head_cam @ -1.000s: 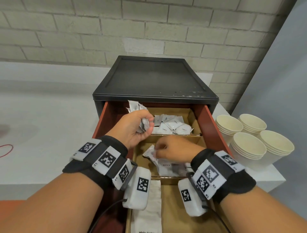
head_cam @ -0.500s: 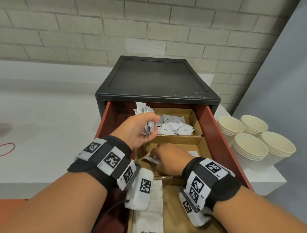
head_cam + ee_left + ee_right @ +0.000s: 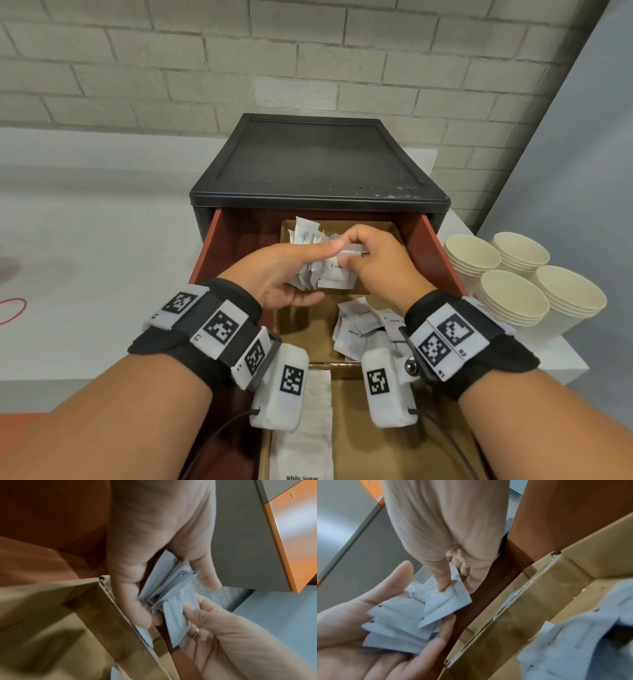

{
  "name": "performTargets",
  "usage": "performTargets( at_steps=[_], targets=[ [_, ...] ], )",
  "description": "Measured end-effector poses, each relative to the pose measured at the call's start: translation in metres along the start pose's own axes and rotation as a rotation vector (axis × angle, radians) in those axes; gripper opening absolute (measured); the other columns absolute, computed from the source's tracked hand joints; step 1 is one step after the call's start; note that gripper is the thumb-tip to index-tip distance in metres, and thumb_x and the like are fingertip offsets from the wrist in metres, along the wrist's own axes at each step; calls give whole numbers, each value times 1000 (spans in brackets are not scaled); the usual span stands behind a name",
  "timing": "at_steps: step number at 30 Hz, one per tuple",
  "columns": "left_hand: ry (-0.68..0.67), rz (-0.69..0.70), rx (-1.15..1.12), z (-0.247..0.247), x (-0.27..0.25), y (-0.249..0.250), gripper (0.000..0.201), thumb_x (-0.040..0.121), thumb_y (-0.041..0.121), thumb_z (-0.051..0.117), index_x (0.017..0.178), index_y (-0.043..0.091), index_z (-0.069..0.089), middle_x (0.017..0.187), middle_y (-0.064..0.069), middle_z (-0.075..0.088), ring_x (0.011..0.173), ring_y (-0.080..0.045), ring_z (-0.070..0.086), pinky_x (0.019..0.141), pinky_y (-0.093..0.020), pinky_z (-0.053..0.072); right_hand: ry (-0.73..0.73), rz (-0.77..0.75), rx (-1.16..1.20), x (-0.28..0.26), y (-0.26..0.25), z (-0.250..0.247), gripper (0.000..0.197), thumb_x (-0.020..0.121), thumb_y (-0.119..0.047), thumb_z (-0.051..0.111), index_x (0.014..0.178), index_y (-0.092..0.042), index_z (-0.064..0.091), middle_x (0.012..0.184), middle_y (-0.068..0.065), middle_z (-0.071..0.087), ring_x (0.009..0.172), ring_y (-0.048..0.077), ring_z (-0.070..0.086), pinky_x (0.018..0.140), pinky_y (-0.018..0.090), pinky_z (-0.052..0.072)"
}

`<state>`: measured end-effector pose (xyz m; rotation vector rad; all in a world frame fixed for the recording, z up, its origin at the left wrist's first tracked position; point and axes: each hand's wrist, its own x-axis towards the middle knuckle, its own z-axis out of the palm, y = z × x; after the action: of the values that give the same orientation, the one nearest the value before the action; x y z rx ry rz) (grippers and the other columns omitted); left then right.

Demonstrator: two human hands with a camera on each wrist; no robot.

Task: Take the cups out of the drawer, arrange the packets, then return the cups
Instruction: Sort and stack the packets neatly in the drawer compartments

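Much of the open drawer [image 3: 438,246] is hidden behind both hands and the wrist bands, and its back compartment shows only as a strip of brown cardboard divider under the black cabinet [image 3: 318,164]. The left hand [image 3: 274,274] has its fingers curled round a fanned bundle of packets [image 3: 310,277], small flat white sachets with crimped edges; how many there are cannot be counted. The right hand [image 3: 380,270] pinches one more packet [image 3: 337,274] between thumb and fingers, pressed against that bundle above the middle compartment; its print is partly covered by a thumb and reads only as a few letters. In the left wrist view the sachets look grey-blue and blurred, and a ring shows on a right-hand finger. Loose packets [image 3: 363,325] lie crumpled and overlapping at the right side of the middle compartment, partly under the right wrist. At the drawer's near edge a long white paper packet [image 3: 301,448] is cut off by the frame, its label reading "White Sugar". Four stacks of pale paper cups [image 3: 510,298], smooth and tapered with rolled rims, stand on the white surface [image 3: 561,359] near its right edge, beside the drawer.
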<state>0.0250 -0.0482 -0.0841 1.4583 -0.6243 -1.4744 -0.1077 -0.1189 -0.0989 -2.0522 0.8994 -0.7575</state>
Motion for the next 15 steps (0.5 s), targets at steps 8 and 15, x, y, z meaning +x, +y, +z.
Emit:
performTargets(
  at_steps=[8, 15],
  targets=[
    [-131, 11, -3, 3, -2, -2, 41, 64, 13, 74, 103, 13, 61, 92, -10, 67, 81, -19, 66, 59, -24, 58, 18, 195, 460, 0, -4, 5, 12, 87, -10, 62, 81, -15, 53, 89, 8, 61, 83, 16, 62, 67, 27, 53],
    [81, 61, -192, 1, 0, -2, 25, 83, -4, 60, 100, 14, 53, 111, -19, 61, 86, -25, 68, 59, -25, 57, -194, 239, -313, 0, 2, 3, 54, 98, -44, 34, 103, 2, 62, 92, 13, 59, 83, 20, 50, 77, 37, 43]
  ],
)
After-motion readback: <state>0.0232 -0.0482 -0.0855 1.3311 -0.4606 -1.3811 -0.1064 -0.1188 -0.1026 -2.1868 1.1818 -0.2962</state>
